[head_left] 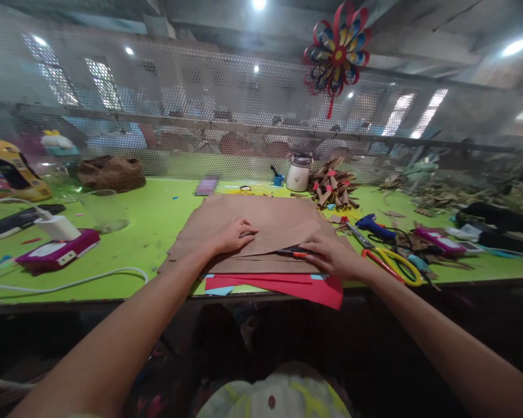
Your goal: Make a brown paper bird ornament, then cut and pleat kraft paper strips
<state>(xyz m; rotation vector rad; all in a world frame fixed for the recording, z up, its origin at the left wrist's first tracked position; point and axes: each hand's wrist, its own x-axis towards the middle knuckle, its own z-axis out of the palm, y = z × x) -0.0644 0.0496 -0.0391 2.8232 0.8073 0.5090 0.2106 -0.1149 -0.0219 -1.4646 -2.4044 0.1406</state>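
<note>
Brown kraft paper sheets [270,217] lie stacked at the middle of the green table, close to its front edge. My left hand [237,235] rests on the top sheet, palm down with its fingers stretched out and slightly bent, pressing on the paper. In my right hand [331,253] is a slim black and orange utility knife [297,251], its tip pointing left at the near edge of the upper sheet. Part of the knife is hidden by my fingers. Red paper [283,284] sticks out from under the brown stack, with bits of light blue paper beside it.
To the right lie yellow-and-red-handled scissors [394,264] and a blue glue gun [375,225]. Behind the stack stand a white jar [299,173] and a pile of rolled brown pieces [336,183]. A purple power strip [58,249] and white cable [100,277] are on the left.
</note>
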